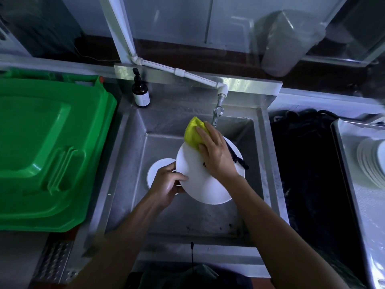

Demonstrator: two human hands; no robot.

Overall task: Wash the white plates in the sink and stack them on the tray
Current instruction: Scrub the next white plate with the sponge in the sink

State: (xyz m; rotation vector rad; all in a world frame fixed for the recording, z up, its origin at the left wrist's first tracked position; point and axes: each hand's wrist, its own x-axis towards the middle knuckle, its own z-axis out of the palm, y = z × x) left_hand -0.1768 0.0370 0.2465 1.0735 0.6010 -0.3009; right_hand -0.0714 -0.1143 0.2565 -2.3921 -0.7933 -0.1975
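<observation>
Head view: white plate (pixel 200 180) held tilted over the sink (pixel 125 155); left hand (pixel 166 184) grips its left rim, fingers curled; right hand (pixel 216 157) presses yellow sponge (pixel 192 134) flat against its upper face; tray (pixel 343 155) with stacked plates (pixel 370 161) lies well apart to the right, nearer the right hand; second plate (pixel 158 167) rests below.

Two white plates (pixel 208 180) in the sink (pixel 129 163), one yellow cloth (pixel 193 132), one brown bottle (pixel 140 90), one green lid (pixel 45 153).

Left hand (pixel 166 182) curls its fingers at frame centre; right hand (pixel 216 155) lies flat, fingers spread, just above it.
</observation>
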